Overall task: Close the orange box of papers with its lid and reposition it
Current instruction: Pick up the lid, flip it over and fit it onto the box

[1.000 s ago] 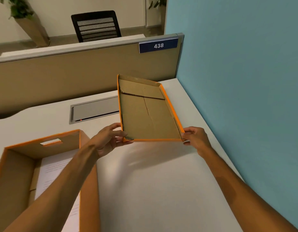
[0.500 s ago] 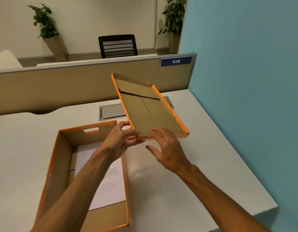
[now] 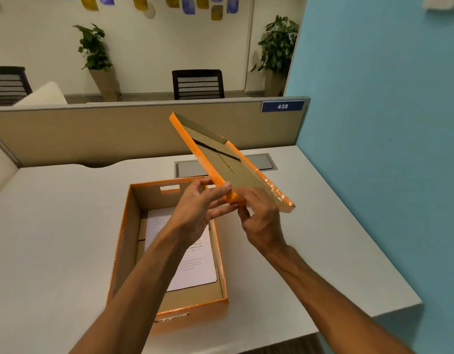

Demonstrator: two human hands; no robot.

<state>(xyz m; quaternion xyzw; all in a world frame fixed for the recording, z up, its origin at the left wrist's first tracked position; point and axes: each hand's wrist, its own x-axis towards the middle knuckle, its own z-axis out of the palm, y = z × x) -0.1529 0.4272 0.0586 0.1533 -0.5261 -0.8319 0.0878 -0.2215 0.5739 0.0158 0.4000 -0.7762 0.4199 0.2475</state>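
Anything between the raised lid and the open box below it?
In the head view, only the left hand and right hand gripping the lid; otherwise open air above the box.

We read 1 clear sign: a dark blue plate (image 3: 282, 106) with white numerals "438", fixed at the top right corner of the beige partition (image 3: 118, 134) behind the bench. On the white papers (image 3: 192, 264) lying in the orange box (image 3: 118, 251) we see several lines of black print, but they are too small and blurred for us to read; part of the sheet is hidden by a forearm. On the lid (image 3: 233, 169) we see small dark marks near its lower right edge, which we cannot make out as letters.
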